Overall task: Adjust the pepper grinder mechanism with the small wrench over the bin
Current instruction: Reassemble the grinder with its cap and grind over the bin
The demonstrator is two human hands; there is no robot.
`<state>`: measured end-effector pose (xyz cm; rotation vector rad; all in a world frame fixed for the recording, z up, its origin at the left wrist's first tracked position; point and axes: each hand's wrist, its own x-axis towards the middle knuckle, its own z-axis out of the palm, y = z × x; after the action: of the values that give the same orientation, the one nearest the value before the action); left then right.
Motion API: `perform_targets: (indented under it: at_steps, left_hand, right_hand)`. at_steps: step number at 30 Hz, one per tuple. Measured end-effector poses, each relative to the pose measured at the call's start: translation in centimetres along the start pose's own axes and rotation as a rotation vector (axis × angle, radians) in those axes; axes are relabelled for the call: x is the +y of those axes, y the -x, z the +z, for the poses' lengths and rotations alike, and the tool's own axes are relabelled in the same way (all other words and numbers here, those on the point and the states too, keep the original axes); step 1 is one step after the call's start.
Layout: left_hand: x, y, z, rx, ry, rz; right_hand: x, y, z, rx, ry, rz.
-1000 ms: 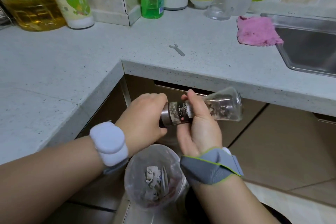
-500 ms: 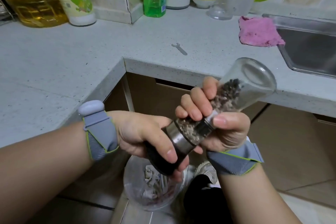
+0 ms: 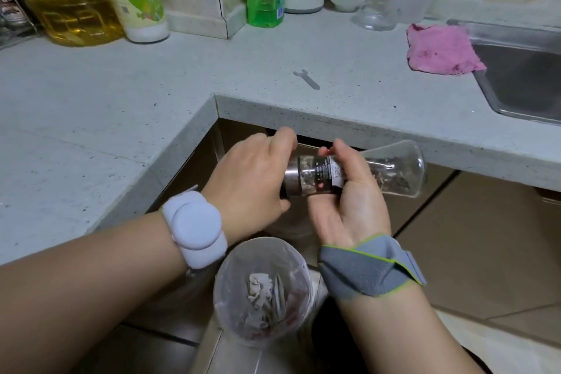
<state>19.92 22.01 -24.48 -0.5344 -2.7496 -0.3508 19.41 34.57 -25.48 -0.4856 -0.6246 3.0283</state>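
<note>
Pepper grinder (image 3: pixel 349 173) position: you hold it on its side below the front edge of the worktop (image 3: pixel 121 106), above the bin (image 3: pixel 261 291), glass base pointing right. The bin stands on the floor, lined with clear plastic, with crumpled paper inside. Your right hand (image 3: pixel 346 203) wraps the labelled middle of the grinder from beneath, thumb on top. Your left hand (image 3: pixel 252 179) closes round the dark grinding end, its fingers curled over it. Peppercorns lie along the lower side of the glass body.

On the worktop, a pink cloth (image 3: pixel 440 50) lies at the right, touching the sink (image 3: pixel 522 76) rim. The small wrench (image 3: pixel 307 79) lies flat near the front edge, well apart from both hands, open jaw pointing away from you.
</note>
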Motion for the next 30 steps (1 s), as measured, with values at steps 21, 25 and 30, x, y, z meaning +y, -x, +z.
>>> perform_targets:
  at_steps: [21, 25, 30]
  left_hand:
    - [0.5, 0.6, 0.5, -0.107, -0.135, -0.001]
    - [-0.3, 0.3, 0.7, -0.079, -0.008, -0.041]
    - [-0.4, -0.6, 0.3, -0.572, 0.596, -0.452]
  right_hand:
    - [0.8, -0.3, -0.5, 0.145, -0.091, 0.098]
    - [0.3, -0.3, -0.4, 0.098, -0.035, 0.087]
    - [-1.1, 0.1, -1.0, -0.059, 0.119, 0.197]
